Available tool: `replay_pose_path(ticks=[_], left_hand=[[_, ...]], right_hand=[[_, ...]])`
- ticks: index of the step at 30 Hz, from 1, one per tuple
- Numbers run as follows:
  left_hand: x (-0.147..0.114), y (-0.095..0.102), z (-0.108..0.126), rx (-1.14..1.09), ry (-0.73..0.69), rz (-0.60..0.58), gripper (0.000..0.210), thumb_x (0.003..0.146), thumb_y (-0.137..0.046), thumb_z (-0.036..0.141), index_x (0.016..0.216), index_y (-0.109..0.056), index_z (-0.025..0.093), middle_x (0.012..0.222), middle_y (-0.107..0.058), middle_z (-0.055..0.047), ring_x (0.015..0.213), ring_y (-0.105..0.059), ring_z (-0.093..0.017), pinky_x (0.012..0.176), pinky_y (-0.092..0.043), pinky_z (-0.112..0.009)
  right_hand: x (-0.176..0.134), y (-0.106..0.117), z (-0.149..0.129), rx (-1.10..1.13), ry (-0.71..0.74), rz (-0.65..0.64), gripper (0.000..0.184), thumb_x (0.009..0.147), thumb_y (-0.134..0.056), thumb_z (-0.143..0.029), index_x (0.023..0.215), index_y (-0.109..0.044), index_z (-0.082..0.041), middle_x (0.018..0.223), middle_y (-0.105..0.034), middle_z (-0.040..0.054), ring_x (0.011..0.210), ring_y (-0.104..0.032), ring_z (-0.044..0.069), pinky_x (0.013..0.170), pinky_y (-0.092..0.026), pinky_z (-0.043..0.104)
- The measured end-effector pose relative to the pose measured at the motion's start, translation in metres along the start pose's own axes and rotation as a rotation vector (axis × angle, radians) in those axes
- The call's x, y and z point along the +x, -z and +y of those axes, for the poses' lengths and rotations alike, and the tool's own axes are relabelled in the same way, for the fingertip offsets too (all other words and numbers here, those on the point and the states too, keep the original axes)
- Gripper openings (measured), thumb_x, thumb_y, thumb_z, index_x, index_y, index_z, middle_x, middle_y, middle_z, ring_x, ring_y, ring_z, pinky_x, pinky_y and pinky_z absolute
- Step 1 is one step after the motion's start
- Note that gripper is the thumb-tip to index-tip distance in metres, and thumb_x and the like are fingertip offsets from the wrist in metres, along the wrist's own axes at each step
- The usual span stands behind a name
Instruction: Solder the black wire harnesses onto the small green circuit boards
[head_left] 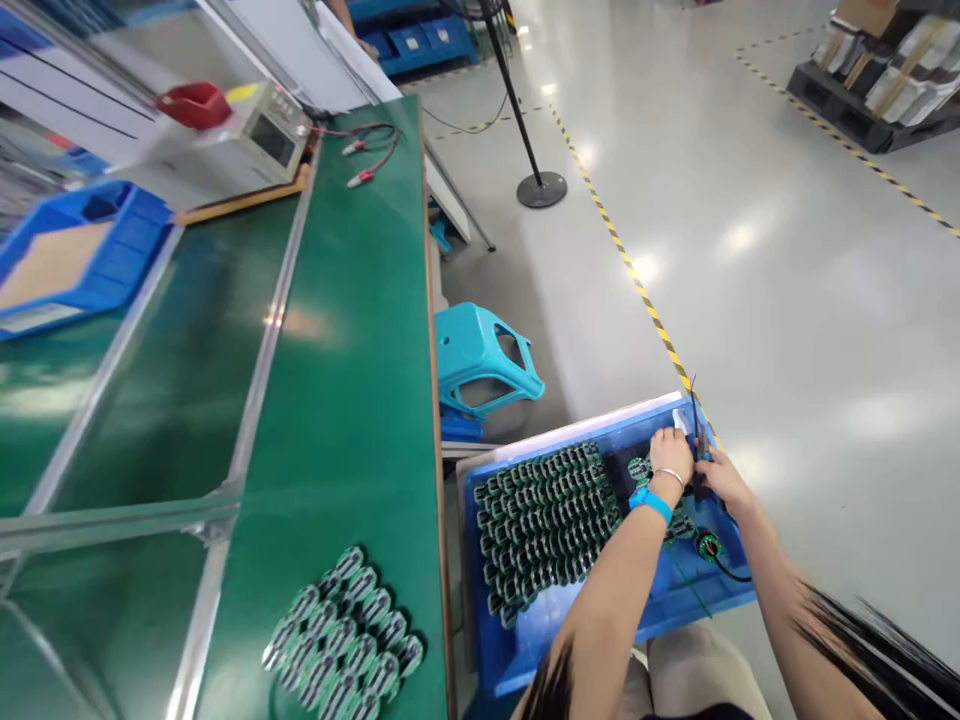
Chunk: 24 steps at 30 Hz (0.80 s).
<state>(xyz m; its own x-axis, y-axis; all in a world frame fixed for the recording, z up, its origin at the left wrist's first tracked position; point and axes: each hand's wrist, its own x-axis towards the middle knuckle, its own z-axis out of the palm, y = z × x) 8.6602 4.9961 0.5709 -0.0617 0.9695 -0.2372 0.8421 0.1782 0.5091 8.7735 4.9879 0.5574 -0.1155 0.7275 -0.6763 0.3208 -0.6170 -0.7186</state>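
Note:
My left hand point(671, 455), with a blue band on its wrist, reaches to the far right corner of a blue tray point(675, 600). Its fingers are bent together beside a small white piece point(679, 420); what they pinch is too small to tell. My right hand point(726, 480) is closed around a slim dark tool with a blue part point(703, 452), close to the left fingers. Rows of small round green circuit boards point(547, 520) fill the tray's left side. Near my right forearm lies a round green board with a black cable point(709, 546).
To the left, a green workbench point(360, 380) carries a group of similar boards point(345, 640), a boxy instrument point(262, 140) with red leads, and a blue bin point(82, 250). A turquoise stool point(480, 355) stands beyond the tray, and a fan stand point(541, 190) farther off.

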Motion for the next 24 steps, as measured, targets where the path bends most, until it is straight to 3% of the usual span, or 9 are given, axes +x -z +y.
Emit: replay_pose_path(ticks=[3,6,12,15,20,24], left_hand=[[0.032,-0.024,-0.007,0.060,0.074,-0.057,0.029,0.088,-0.055,0.031,0.109,-0.057,0.012,0.111,-0.058,-0.010,0.103,-0.056,-0.023,0.089,-0.046,-0.045],[0.044,-0.037,-0.013,0.089,0.094,-0.095,0.033,0.087,-0.056,0.032,0.113,-0.055,0.012,0.116,-0.056,-0.011,0.108,-0.053,-0.024,0.093,-0.044,-0.047],[0.054,-0.041,-0.021,0.033,0.077,-0.189,0.031,0.085,-0.060,0.032,0.109,-0.058,0.012,0.117,-0.056,-0.011,0.108,-0.053,-0.024,0.094,-0.043,-0.048],[0.052,-0.035,-0.027,-0.074,0.032,-0.201,0.025,0.087,-0.057,0.031,0.104,-0.060,0.013,0.113,-0.058,-0.009,0.104,-0.055,-0.022,0.093,-0.045,-0.045],[0.040,-0.025,-0.028,-0.327,0.073,-0.117,0.020,0.089,-0.053,0.029,0.100,-0.061,0.014,0.107,-0.061,-0.007,0.103,-0.056,-0.020,0.093,-0.044,-0.044],[0.007,-0.015,-0.027,-0.583,0.154,-0.029,0.020,0.082,-0.059,0.016,0.101,-0.063,0.016,0.114,-0.060,-0.009,0.116,-0.049,-0.023,0.104,-0.035,-0.046]], right_hand=[[-0.004,0.002,0.004,0.051,-0.051,-0.036,0.030,0.091,-0.053,-0.032,0.114,-0.054,-0.013,0.092,-0.062,0.0037,0.070,-0.060,0.010,0.063,-0.053,0.026],[-0.010,0.003,0.004,0.078,-0.082,-0.052,0.028,0.090,-0.054,-0.031,0.110,-0.056,-0.012,0.089,-0.063,0.0030,0.069,-0.060,0.010,0.064,-0.053,0.027],[-0.017,0.004,0.003,0.054,-0.086,-0.044,0.025,0.090,-0.055,-0.032,0.103,-0.058,-0.012,0.083,-0.062,0.0016,0.066,-0.059,0.010,0.063,-0.052,0.026],[-0.028,0.003,0.009,0.027,-0.030,0.001,0.027,0.088,-0.056,-0.031,0.108,-0.056,-0.012,0.084,-0.062,0.0016,0.065,-0.058,0.010,0.064,-0.051,0.027],[-0.064,0.000,0.030,-0.028,0.073,0.090,0.041,0.082,-0.055,-0.029,0.121,-0.048,-0.018,0.107,-0.062,0.0061,0.069,-0.060,0.012,0.069,-0.052,0.030],[-0.081,0.001,0.044,-0.152,0.114,0.128,0.046,0.079,-0.047,-0.035,0.123,-0.044,-0.022,0.090,-0.064,0.0037,0.064,-0.060,0.016,0.063,-0.052,0.030]])
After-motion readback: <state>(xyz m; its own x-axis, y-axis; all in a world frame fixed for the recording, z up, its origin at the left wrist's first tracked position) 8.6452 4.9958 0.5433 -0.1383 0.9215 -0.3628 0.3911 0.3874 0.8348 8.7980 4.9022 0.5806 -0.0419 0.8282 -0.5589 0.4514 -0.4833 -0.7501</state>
